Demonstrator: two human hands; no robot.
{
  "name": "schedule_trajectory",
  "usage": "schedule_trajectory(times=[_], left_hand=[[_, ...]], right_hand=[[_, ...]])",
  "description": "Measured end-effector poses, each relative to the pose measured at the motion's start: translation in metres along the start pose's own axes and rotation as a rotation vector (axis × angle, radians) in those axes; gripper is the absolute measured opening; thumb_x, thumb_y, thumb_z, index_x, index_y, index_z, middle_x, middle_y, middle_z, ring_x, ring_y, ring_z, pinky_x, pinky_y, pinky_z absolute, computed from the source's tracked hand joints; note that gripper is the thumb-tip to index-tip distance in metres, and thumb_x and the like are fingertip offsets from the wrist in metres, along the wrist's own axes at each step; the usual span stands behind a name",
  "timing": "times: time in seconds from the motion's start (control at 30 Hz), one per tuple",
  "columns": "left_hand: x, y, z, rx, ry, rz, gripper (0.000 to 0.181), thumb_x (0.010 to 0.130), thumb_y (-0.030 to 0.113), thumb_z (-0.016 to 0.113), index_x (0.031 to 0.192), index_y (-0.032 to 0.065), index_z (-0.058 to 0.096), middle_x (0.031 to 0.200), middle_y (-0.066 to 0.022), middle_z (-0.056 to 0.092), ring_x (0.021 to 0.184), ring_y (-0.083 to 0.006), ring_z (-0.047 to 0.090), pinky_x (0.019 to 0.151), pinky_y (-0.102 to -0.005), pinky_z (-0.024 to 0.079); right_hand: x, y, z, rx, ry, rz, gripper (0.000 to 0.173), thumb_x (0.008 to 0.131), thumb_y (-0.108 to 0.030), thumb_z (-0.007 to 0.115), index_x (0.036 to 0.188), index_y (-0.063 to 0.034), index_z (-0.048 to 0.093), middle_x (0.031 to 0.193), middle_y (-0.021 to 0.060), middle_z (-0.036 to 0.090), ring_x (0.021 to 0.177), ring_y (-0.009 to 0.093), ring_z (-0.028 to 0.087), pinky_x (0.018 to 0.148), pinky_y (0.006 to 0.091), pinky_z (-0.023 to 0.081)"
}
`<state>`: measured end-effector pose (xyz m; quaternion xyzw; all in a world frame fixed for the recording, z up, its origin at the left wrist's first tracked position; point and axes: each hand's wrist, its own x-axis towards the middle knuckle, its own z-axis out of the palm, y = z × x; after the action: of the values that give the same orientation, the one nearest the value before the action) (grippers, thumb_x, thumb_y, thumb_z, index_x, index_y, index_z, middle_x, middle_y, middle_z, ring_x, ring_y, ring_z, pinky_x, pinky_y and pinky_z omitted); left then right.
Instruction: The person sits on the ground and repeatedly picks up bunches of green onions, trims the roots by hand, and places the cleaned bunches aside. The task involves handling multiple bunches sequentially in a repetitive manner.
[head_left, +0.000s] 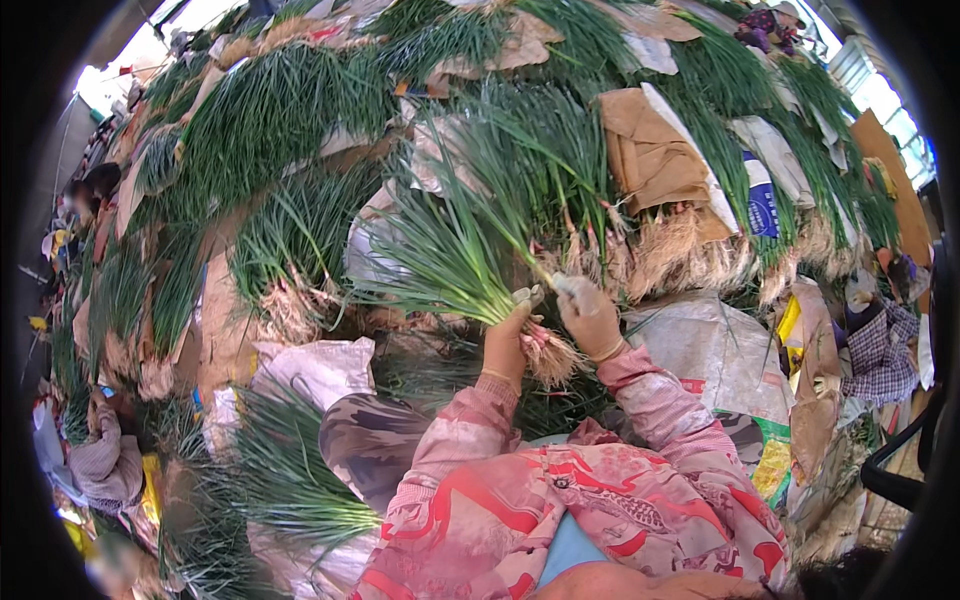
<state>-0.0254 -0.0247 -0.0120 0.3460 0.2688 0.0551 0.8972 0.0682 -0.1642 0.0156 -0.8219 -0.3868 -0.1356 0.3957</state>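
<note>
My left hand (510, 334), in a tan glove, grips a bunch of green onions (457, 274) just above its pinkish bulbs. The pale roots point down to the right and the long leaves fan out to the upper left. Beside it my right hand (589, 311), gloved too, is closed on the lower stem of a thin green onion (517, 240), whose leaves rise to the upper left. Beyond both hands lies a pile of loose green onions (570, 165) with reddish stems and stringy roots. Another bunch (315, 480) rests at my left side.
Rows of green onions (292, 105) fill the far side, with brown paper (652, 150) among them. A white woven sack (712, 352) lies right of my arm, another (322, 367) near my left knee. A person (109, 457) sits at far left; a person in checked clothing (881, 352) is at right.
</note>
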Motion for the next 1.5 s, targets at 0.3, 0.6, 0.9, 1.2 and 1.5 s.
schedule_trajectory(times=[0.3,0.6,0.9,1.2,1.5], left_hand=[[0.007,-0.003,-0.030,0.018,-0.024,-0.122,0.026,0.100,0.021,0.058,0.100,-0.0036,0.069,0.076,-0.0127,0.069,0.059,-0.0170,0.063,0.054,-0.0271,0.051],[0.015,-0.010,-0.039,0.033,0.062,-0.073,0.029,0.097,0.025,0.061,0.087,-0.0011,0.068,0.066,-0.0118,0.069,0.050,-0.0152,0.062,0.045,-0.0227,0.044],[0.004,-0.013,-0.030,0.056,0.127,-0.045,0.021,0.092,0.016,0.067,0.096,-0.0042,0.070,0.065,-0.0120,0.067,0.049,-0.0179,0.062,0.044,-0.0264,0.046],[0.006,-0.015,-0.029,-0.026,0.106,-0.127,0.023,0.095,0.018,0.062,0.094,-0.0041,0.068,0.069,-0.0149,0.069,0.049,-0.0191,0.063,0.043,-0.0263,0.045],[0.005,0.014,-0.019,0.041,0.073,-0.013,0.027,0.095,0.020,0.064,0.110,-0.0031,0.065,0.077,-0.0153,0.070,0.061,-0.0195,0.067,0.055,-0.0272,0.052]], right_hand=[[0.016,0.007,0.001,0.528,-0.487,0.633,0.030,0.104,-0.026,0.054,0.120,-0.0040,0.067,0.106,0.0083,0.070,0.087,0.010,0.066,0.071,0.0210,0.052],[0.039,-0.011,0.090,1.068,0.057,1.060,0.022,0.094,-0.028,0.065,0.103,-0.0083,0.069,0.077,0.0019,0.064,0.053,0.008,0.046,0.048,0.0227,0.036],[0.028,0.019,0.106,0.187,-0.147,0.381,0.035,0.092,-0.027,0.070,0.118,-0.0044,0.064,0.092,0.0108,0.067,0.086,0.020,0.066,0.079,0.0328,0.052],[0.023,0.003,0.079,1.119,-0.001,0.710,0.024,0.088,0.004,0.059,0.109,-0.0046,0.067,0.091,0.0011,0.060,0.074,0.010,0.055,0.065,0.0231,0.045],[0.028,0.131,0.006,-0.342,-0.978,-0.342,0.017,0.094,-0.015,0.055,0.104,-0.0119,0.067,0.094,0.0156,0.067,0.086,0.028,0.068,0.077,0.0384,0.054]])
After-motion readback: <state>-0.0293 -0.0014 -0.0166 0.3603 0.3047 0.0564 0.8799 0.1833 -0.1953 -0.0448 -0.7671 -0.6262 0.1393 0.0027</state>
